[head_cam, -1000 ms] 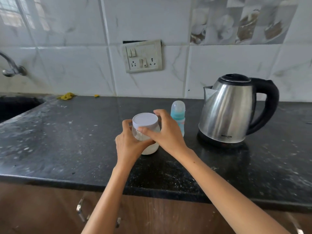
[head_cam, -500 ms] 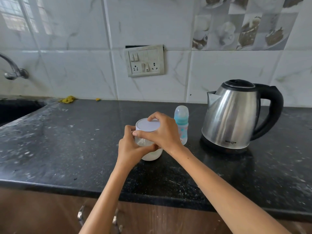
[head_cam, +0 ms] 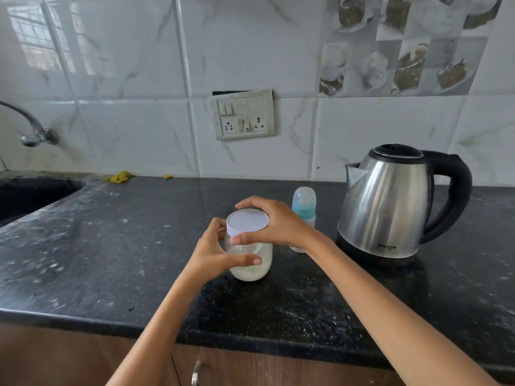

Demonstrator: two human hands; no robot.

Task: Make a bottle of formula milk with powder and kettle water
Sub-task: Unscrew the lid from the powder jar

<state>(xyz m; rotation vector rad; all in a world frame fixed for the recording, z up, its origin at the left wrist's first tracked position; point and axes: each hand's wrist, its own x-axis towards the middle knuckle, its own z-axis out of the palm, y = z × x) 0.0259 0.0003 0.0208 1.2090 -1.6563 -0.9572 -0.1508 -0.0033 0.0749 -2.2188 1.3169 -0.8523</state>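
From the head view, the powder jar (head_cam: 249, 253) stands mid-desk (head_cam: 111, 260), left of the bottle (head_cam: 304, 207) and kettle (head_cam: 390, 201). The left hand (head_cam: 214, 253) clasps its body; the right hand (head_cam: 274, 221) grips the lid (head_cam: 247, 221), probably unscrewing. Brace the jar upright so no powder spills.

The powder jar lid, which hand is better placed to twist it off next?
Right. The right hand already wraps the white lid from above, fingers around its rim. The left hand grips the powder jar body lower down, so it is better placed to brace it on the counter.
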